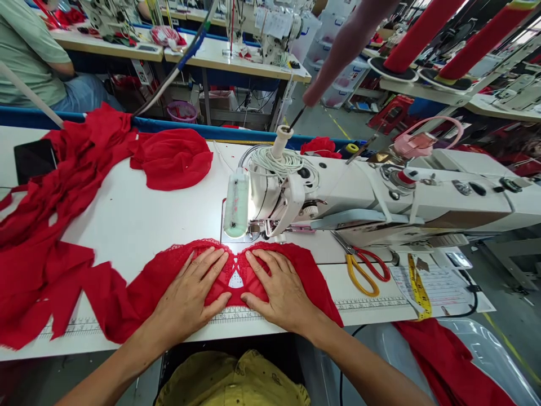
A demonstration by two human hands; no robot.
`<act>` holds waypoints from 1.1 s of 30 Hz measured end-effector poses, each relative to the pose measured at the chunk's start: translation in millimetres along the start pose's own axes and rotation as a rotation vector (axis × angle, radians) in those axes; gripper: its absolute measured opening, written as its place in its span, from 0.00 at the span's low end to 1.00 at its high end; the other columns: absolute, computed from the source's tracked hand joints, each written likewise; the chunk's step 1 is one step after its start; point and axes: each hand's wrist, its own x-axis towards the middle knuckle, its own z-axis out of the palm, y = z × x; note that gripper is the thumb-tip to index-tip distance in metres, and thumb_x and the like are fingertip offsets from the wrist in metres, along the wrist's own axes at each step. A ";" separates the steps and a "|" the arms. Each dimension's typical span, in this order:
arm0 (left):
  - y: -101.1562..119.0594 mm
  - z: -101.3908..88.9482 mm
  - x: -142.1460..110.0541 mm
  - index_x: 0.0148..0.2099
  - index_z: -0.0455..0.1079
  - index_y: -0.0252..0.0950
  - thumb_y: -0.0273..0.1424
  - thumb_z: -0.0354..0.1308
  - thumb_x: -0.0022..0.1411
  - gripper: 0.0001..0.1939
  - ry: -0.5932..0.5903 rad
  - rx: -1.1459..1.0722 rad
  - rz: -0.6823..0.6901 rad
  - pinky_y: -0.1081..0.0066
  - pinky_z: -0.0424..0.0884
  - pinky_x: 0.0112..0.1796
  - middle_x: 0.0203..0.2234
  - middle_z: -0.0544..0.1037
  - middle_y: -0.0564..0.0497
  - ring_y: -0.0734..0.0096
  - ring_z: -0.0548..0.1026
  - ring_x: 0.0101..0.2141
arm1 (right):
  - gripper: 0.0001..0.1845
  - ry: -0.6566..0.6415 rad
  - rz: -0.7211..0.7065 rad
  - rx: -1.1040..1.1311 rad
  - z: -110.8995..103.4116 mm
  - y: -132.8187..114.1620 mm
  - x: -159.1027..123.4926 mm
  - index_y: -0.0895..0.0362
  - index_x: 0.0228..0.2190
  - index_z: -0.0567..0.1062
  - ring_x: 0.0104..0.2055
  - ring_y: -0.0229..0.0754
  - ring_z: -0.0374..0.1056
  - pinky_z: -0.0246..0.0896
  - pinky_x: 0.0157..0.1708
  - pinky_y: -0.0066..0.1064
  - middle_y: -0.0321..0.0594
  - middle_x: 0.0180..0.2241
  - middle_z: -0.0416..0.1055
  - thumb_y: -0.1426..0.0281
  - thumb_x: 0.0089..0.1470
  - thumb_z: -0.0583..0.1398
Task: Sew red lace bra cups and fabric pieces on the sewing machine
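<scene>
A red lace bra lies spread on the white sewing table, its front edge along the printed ruler. White crossed straps show at its centre, around a small gap. My left hand rests flat on the left cup with fingers spread. On the right cup lies my right hand, also flat, its thumb pointing toward the centre. Just beyond the bra's lace edge is the head of a white sewing machine, with a pale green pad at its left end. Red fabric runs on from the bra to the left.
Red scissors with one yellow handle lie right of the bra, near a yellow tape measure and a written sheet. Red fabric strips heap at left beside a black phone. A clear bin stands lower right. Another person sits upper left.
</scene>
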 end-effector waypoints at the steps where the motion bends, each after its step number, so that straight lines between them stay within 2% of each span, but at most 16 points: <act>1: -0.1 0.1 -0.2 0.73 0.46 0.38 0.42 0.51 0.70 0.35 0.001 -0.001 -0.002 0.48 0.54 0.65 0.67 0.60 0.43 0.54 0.59 0.66 | 0.43 -0.001 0.000 0.002 -0.1 -0.1 -0.1 0.57 0.68 0.57 0.64 0.57 0.54 0.51 0.64 0.52 0.50 0.64 0.60 0.54 0.58 0.62; 9: 0.9 -1.9 0.2 0.72 0.47 0.38 0.42 0.52 0.70 0.34 -0.005 -0.003 -0.003 0.49 0.57 0.64 0.67 0.61 0.43 0.53 0.59 0.66 | 0.43 -0.019 0.010 -0.012 -0.7 -0.4 0.2 0.55 0.68 0.56 0.64 0.57 0.54 0.52 0.64 0.52 0.49 0.64 0.60 0.53 0.59 0.61; 26: 0.8 -1.4 -0.4 0.73 0.47 0.38 0.41 0.53 0.69 0.35 0.032 -0.020 0.011 0.48 0.57 0.64 0.67 0.61 0.43 0.52 0.59 0.66 | 0.41 -0.009 -0.001 -0.032 0.6 -0.4 -1.0 0.56 0.68 0.56 0.64 0.57 0.55 0.53 0.64 0.53 0.50 0.64 0.60 0.53 0.60 0.60; 33: 1.0 -2.6 -0.6 0.73 0.46 0.38 0.41 0.54 0.68 0.37 0.012 -0.008 0.009 0.48 0.56 0.64 0.67 0.61 0.43 0.52 0.59 0.65 | 0.42 -0.009 0.001 -0.034 0.2 -1.2 -1.0 0.56 0.68 0.56 0.64 0.57 0.55 0.53 0.64 0.53 0.50 0.64 0.60 0.53 0.60 0.60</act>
